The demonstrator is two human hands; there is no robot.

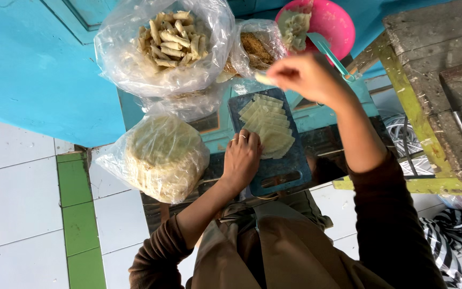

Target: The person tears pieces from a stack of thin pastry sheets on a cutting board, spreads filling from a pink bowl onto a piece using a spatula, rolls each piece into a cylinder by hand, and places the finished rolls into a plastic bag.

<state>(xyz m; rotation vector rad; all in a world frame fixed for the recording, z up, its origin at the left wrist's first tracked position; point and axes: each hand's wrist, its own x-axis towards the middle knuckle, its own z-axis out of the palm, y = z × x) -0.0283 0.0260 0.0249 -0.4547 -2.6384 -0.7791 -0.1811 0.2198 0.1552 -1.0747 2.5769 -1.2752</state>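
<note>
Wrappers (pixel 267 127) lay fanned on the board (pixel 290 166), left hand (pixel 241 158) flat on their edge to steady them, grip open, while right hand (pixel 306 77) hovered above, fingers pinched on a small piece.

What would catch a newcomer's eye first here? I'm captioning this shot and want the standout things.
Probably the dark blue cutting board in the middle, with pale wrappers fanned across it and the left hand resting on them. Above it the right hand is raised, pinching a small pale piece. At upper left a clear bag of rolled snacks stands out, with a pink bowl at the top right.
</note>
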